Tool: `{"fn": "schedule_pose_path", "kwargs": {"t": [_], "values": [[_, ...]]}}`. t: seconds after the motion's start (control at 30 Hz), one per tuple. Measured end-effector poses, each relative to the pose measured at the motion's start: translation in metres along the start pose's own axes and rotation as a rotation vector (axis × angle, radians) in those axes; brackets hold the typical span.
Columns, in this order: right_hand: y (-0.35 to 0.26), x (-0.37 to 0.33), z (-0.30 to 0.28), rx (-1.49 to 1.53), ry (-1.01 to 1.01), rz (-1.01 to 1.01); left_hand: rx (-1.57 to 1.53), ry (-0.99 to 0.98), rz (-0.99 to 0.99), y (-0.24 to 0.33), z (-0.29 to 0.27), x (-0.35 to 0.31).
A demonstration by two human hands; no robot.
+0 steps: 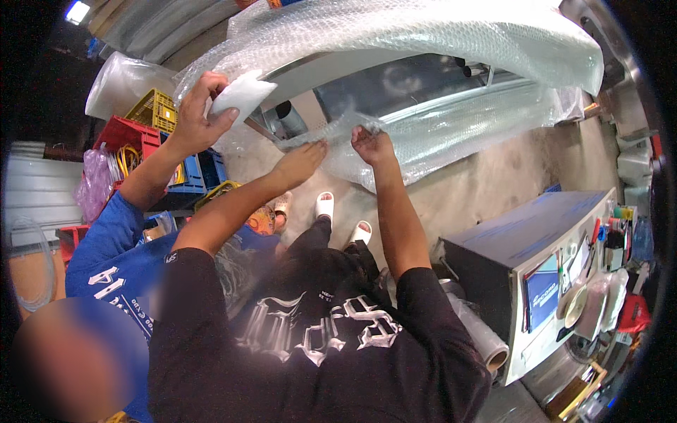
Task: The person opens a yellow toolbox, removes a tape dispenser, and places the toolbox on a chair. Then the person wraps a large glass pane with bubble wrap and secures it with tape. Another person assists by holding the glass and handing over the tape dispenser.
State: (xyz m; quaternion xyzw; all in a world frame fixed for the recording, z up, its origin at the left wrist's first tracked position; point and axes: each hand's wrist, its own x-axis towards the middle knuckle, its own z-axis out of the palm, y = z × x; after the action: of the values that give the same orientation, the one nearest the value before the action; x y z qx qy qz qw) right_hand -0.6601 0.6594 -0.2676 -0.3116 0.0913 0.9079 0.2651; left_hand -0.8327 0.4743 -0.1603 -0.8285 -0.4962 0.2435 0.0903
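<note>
A large sheet of clear bubble wrap (451,148) is draped around a long metal-sided piece (395,88), whose grey face shows between its folds. My left hand (303,162) is at the near edge of the wrap, fingers closed over it. To its right, my right hand (372,144) pinches a gathered part of the same edge. On the left, a co-worker's hand (201,116) in a blue sleeve holds a folded piece of white foam sheet (243,95) near the end of the metal piece. A grey cylinder (289,120) shows inside that end.
Red (127,137) and yellow crates (154,111) are stacked at the left, near a roll of wrap (123,84). The co-worker in a blue shirt (106,247) is close on my left. A dark-topped cabinet (529,233) and a film roll (486,342) stand at the right.
</note>
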Motion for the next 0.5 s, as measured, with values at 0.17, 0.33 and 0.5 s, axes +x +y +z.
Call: {"fn": "schedule_pose_path", "kwargs": {"t": [0.17, 0.33, 0.5], "values": [[-0.008, -0.065, 0.008, -0.352, -0.130, -0.244, 0.197, -0.056, 0.002, -0.017, 0.018, 0.008], [0.039, -0.136, -0.062, -1.630, 0.091, -0.864, 0.259, -0.065, 0.016, -0.021, 0.014, 0.009], [0.091, -0.144, -0.139, -2.430, -0.003, -1.405, 0.192, -0.062, 0.009, -0.022, 0.009, 0.008]]}}
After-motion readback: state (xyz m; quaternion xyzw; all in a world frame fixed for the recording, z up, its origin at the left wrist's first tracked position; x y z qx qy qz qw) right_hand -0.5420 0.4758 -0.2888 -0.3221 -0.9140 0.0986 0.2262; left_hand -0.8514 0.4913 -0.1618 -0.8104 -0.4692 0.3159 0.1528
